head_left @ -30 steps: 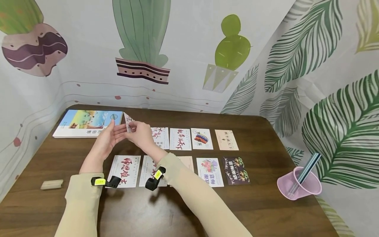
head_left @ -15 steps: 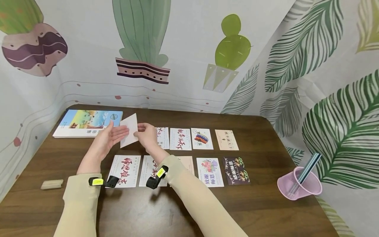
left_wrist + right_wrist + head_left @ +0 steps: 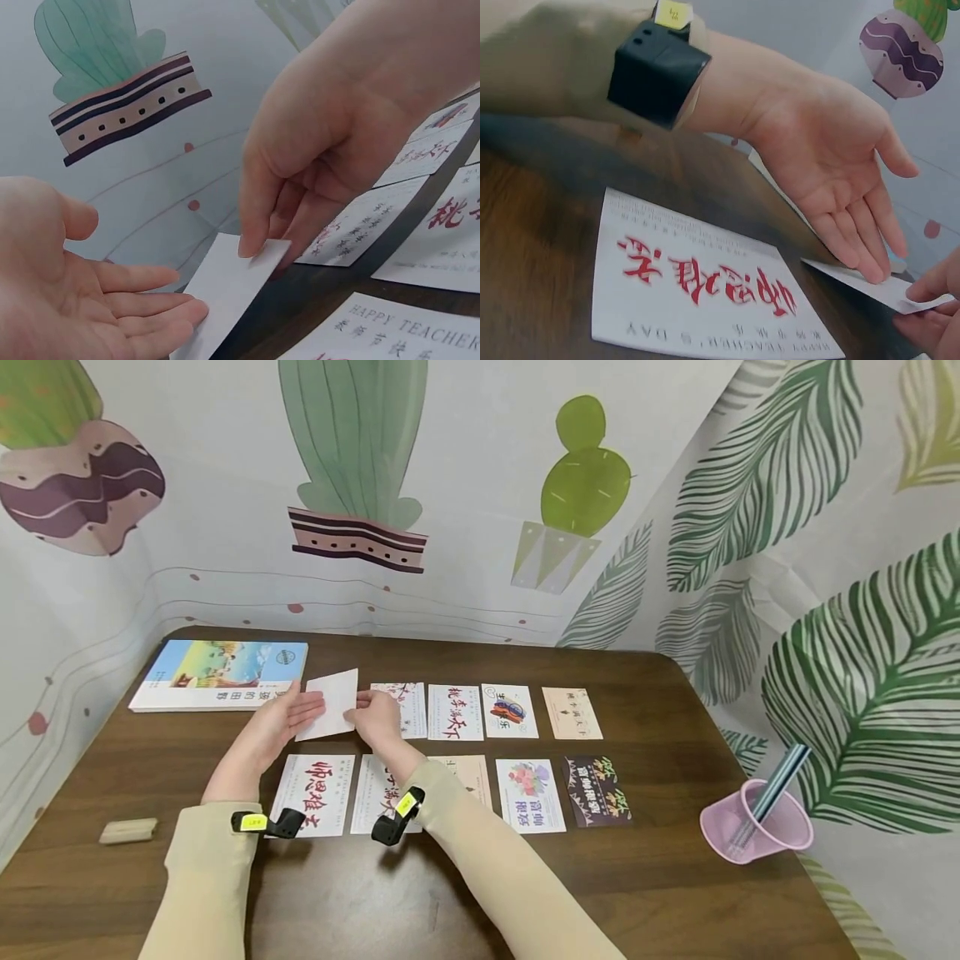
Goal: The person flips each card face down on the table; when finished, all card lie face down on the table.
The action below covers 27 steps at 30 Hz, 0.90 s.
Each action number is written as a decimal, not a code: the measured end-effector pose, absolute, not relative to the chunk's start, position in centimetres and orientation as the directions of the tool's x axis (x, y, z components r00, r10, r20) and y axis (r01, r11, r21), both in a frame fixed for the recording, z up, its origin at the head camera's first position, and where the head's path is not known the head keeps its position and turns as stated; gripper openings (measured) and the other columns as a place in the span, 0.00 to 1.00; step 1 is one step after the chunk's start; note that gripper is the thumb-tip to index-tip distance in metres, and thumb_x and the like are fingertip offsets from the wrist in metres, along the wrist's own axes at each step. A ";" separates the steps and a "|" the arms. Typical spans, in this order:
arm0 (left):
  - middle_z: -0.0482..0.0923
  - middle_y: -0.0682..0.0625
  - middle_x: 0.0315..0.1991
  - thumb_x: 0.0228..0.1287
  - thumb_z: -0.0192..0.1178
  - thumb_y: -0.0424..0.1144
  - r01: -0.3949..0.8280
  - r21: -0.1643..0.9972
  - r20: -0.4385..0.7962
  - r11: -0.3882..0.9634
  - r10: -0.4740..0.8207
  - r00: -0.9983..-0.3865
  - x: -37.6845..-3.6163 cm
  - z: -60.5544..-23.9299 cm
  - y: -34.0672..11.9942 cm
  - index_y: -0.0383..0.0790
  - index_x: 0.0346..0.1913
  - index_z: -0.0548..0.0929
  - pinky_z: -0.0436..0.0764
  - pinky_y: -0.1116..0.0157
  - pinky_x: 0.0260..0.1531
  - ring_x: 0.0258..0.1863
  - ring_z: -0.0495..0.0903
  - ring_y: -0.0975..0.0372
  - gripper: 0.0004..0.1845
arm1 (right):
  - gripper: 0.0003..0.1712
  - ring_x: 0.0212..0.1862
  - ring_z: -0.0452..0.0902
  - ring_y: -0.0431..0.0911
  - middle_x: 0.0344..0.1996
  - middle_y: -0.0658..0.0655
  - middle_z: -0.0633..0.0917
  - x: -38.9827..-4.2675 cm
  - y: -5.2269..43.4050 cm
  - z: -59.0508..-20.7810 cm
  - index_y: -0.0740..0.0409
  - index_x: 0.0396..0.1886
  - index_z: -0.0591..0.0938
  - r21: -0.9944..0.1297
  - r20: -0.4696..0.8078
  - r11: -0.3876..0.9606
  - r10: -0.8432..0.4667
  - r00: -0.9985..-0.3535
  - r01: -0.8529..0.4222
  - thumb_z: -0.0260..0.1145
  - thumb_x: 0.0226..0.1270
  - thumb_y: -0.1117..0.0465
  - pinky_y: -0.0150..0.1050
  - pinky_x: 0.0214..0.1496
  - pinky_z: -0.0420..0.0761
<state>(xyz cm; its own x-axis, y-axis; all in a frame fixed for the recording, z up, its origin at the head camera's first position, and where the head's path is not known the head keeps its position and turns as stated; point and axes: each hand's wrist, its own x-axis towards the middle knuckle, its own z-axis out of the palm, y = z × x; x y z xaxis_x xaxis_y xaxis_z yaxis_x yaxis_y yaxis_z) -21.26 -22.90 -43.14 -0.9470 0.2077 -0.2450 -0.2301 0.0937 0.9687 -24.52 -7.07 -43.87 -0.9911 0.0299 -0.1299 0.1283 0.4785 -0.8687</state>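
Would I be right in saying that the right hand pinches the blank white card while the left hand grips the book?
Not quite: the head view shows the left hand open, fingers under the white card, apart from the book. The right hand does pinch it.

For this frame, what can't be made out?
- Printed face of the white card: turned down in the head view, edge-on in both wrist views.
- Second lower-row card: partly covered by the right forearm.
- Right hand: cut off by the right wrist frame edge.
- Small card print: too small.
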 end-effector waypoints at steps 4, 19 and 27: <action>0.50 0.30 0.75 0.71 0.26 0.67 -0.254 0.962 -0.269 0.097 0.204 -0.941 -21.3 -43.4 -22.7 0.23 0.74 0.49 0.51 0.52 0.76 0.73 0.62 0.56 0.49 | 0.17 0.43 0.84 0.45 0.39 0.56 0.89 -24.6 -6.6 -44.1 0.64 0.47 0.86 -0.810 -0.134 0.578 -0.017 -0.991 0.100 0.70 0.57 0.65 0.29 0.42 0.81; 0.51 0.31 0.74 0.74 0.23 0.64 -0.271 0.954 -0.293 0.131 0.197 -0.935 -21.7 -44.4 -23.0 0.24 0.74 0.50 0.56 0.55 0.75 0.72 0.64 0.57 0.46 | 0.16 0.42 0.83 0.43 0.41 0.55 0.89 -24.5 -5.1 -44.0 0.61 0.48 0.87 -0.778 -0.114 0.628 -0.089 -0.989 0.034 0.68 0.61 0.62 0.27 0.38 0.80; 0.54 0.30 0.74 0.75 0.24 0.62 -0.233 0.961 -0.257 0.147 0.182 -0.949 -21.7 -44.2 -22.5 0.23 0.74 0.51 0.58 0.55 0.74 0.61 0.74 0.71 0.44 | 0.18 0.41 0.85 0.44 0.40 0.55 0.89 -24.4 -3.4 -43.5 0.61 0.51 0.85 -0.848 -0.098 0.529 -0.106 -0.989 0.027 0.66 0.60 0.67 0.25 0.36 0.80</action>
<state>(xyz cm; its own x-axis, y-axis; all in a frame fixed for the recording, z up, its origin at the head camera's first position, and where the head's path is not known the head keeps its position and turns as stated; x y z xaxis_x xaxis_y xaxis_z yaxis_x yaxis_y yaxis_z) -21.66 -22.54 -44.20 -0.9491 0.1815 -0.2575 -0.2327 0.1469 0.9614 -24.43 -3.40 -43.54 -0.9895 -0.1064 -0.0980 0.0272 0.5285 -0.8485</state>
